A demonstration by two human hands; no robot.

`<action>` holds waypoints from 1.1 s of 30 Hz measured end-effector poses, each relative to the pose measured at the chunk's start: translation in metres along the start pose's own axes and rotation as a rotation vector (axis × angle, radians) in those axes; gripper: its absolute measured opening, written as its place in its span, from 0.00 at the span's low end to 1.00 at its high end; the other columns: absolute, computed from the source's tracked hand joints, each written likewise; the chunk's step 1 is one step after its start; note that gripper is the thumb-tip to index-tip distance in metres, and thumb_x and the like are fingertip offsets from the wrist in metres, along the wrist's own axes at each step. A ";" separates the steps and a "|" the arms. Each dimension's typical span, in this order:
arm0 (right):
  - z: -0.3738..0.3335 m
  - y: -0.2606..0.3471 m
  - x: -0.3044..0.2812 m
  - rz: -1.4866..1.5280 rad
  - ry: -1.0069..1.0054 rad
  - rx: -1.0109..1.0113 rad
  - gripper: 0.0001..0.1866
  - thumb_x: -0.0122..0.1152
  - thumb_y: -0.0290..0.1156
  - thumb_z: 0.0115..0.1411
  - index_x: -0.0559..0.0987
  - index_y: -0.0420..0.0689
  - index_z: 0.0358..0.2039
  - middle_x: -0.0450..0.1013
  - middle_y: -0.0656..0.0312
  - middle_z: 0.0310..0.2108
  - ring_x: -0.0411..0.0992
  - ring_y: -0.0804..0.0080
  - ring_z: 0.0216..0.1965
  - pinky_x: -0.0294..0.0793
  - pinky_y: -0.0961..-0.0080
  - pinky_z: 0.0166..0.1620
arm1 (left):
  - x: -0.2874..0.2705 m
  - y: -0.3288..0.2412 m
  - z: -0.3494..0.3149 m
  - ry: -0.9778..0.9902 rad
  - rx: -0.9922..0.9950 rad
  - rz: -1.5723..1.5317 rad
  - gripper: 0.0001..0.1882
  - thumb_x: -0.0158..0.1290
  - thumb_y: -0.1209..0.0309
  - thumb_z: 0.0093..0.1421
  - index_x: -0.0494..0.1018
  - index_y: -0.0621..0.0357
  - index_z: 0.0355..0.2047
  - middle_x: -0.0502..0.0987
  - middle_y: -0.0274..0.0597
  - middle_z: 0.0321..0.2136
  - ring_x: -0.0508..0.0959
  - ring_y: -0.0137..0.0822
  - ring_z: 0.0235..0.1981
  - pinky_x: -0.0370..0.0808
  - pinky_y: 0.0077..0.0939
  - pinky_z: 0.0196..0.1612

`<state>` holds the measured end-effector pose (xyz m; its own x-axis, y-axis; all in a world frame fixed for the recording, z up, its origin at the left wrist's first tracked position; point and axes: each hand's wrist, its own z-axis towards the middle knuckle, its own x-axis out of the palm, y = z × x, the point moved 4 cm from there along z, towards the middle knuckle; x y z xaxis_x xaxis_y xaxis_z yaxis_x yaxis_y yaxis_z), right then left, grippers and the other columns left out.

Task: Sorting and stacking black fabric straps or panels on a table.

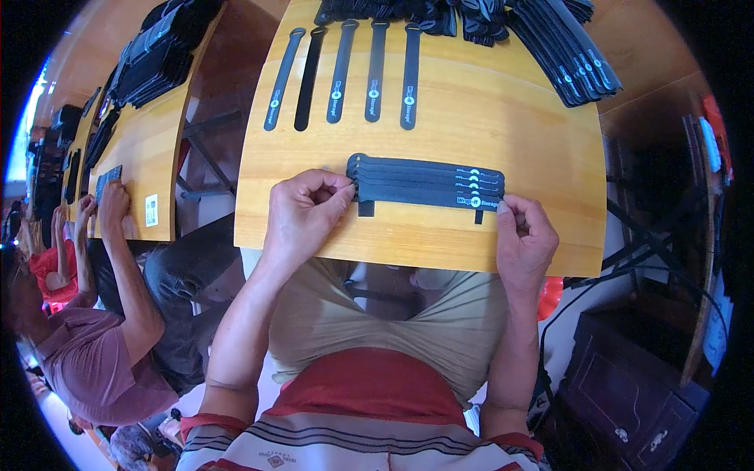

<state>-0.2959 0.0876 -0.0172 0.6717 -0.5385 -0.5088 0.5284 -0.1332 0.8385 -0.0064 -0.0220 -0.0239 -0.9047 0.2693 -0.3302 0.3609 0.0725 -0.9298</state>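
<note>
A fanned stack of black hook-and-loop straps [420, 179] lies crosswise near the table's front edge, each strap overlapping the one behind it. White printed marks show toward its right end. My left hand [308, 216] pinches the left end between thumb and fingertips. At the other end, my right hand [528, 239] has thumb and fingers closed on the nearest corner. Two short black pieces, a left one [366, 209] and a right one [478, 217], stick out from under the stack's near edge. Beyond it, several single straps [375, 74] lie lengthwise, spaced apart in a row.
A heap of black straps [424, 14] covers the table's far edge, with a fanned bundle [565, 55] at the far right. On the left, a co-worker [102, 345] handles a dark strap stack at another table [153, 149]. A dark cabinet [628, 392] stands at lower right.
</note>
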 end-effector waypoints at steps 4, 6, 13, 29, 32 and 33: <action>0.000 -0.001 0.000 -0.011 0.007 -0.001 0.06 0.64 0.21 0.61 0.82 0.35 0.38 0.78 0.56 0.30 0.76 0.73 0.28 0.75 0.75 0.34 | -0.001 -0.002 -0.001 -0.003 -0.007 0.014 0.05 0.62 0.76 0.63 0.81 0.68 0.36 0.79 0.32 0.21 0.73 0.18 0.20 0.70 0.14 0.24; 0.000 -0.001 0.000 -0.008 0.005 -0.002 0.06 0.64 0.21 0.61 0.82 0.35 0.38 0.78 0.56 0.30 0.76 0.73 0.28 0.75 0.75 0.34 | -0.001 -0.002 -0.001 -0.011 -0.015 0.015 0.05 0.62 0.77 0.63 0.82 0.69 0.36 0.79 0.33 0.21 0.73 0.19 0.21 0.71 0.15 0.25; 0.001 -0.004 -0.001 0.015 -0.017 -0.036 0.05 0.64 0.21 0.60 0.82 0.36 0.37 0.77 0.57 0.28 0.75 0.74 0.27 0.75 0.75 0.33 | 0.003 -0.002 0.000 -0.018 -0.026 -0.021 0.04 0.62 0.78 0.62 0.82 0.69 0.36 0.78 0.32 0.21 0.73 0.18 0.21 0.71 0.15 0.25; 0.001 0.003 -0.001 0.030 -0.031 -0.062 0.04 0.65 0.21 0.59 0.82 0.37 0.36 0.77 0.58 0.27 0.74 0.73 0.25 0.73 0.75 0.30 | 0.002 0.004 0.000 -0.036 -0.049 -0.026 0.04 0.61 0.78 0.62 0.81 0.69 0.34 0.78 0.32 0.21 0.73 0.17 0.21 0.69 0.15 0.24; 0.002 0.004 -0.001 0.017 -0.026 -0.072 0.04 0.65 0.21 0.58 0.83 0.37 0.35 0.77 0.57 0.28 0.75 0.72 0.25 0.73 0.74 0.29 | 0.003 0.001 0.000 -0.033 -0.050 -0.036 0.04 0.61 0.78 0.62 0.80 0.69 0.34 0.78 0.32 0.21 0.72 0.17 0.20 0.69 0.14 0.24; 0.002 0.003 -0.001 0.014 -0.032 -0.075 0.04 0.65 0.21 0.58 0.83 0.37 0.35 0.77 0.57 0.28 0.75 0.72 0.25 0.73 0.74 0.29 | 0.003 0.000 -0.001 -0.029 -0.052 -0.039 0.04 0.61 0.78 0.63 0.80 0.69 0.34 0.78 0.32 0.21 0.72 0.17 0.20 0.69 0.14 0.24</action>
<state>-0.2961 0.0857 -0.0141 0.6631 -0.5661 -0.4898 0.5574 -0.0634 0.8278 -0.0087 -0.0207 -0.0244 -0.9241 0.2375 -0.2992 0.3359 0.1320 -0.9326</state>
